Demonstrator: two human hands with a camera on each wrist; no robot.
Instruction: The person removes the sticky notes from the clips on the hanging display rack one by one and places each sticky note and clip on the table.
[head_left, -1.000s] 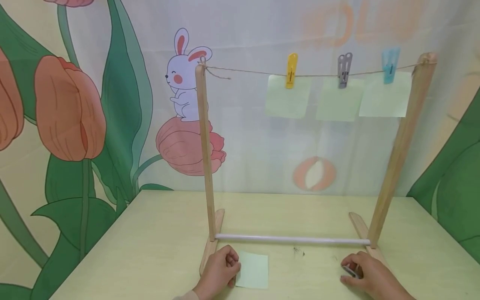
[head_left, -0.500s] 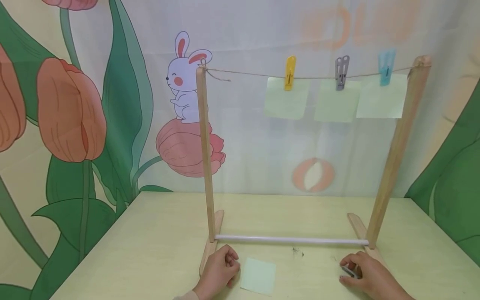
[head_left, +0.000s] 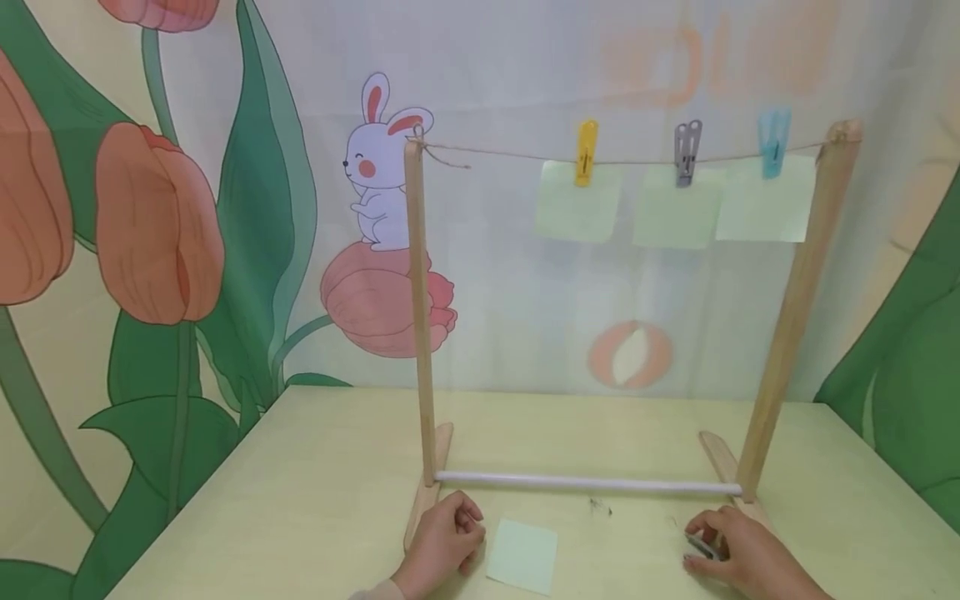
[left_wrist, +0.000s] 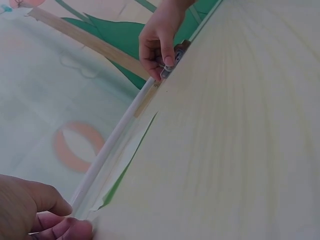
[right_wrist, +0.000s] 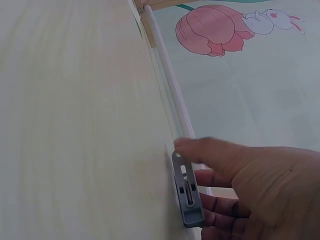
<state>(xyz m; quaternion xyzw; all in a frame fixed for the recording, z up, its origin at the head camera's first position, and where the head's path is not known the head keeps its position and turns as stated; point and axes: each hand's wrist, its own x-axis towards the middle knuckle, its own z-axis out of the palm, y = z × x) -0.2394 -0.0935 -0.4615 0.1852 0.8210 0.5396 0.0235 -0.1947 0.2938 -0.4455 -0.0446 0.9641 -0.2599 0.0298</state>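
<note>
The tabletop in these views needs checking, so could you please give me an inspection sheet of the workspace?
Surface: pale yellow tabletop, faintly grained.
Job's things: green paper square on the tabletop; three more paper squares hang from the twine by yellow, gray and blue clothespins.
Clutter: dark specks before the white rod; debris or marks, unclear.
Hands: left hand beside the green paper square, holding nothing visible; right hand pinching another gray clothespin.
Cables: nothing seen.
Surroundings: wooden frame standing on the tabletop; backdrop printed with tulips and a rabbit behind.

Paper [head_left: 522,557] on table [head_left: 315,500], before rod [head_left: 585,482]
</note>
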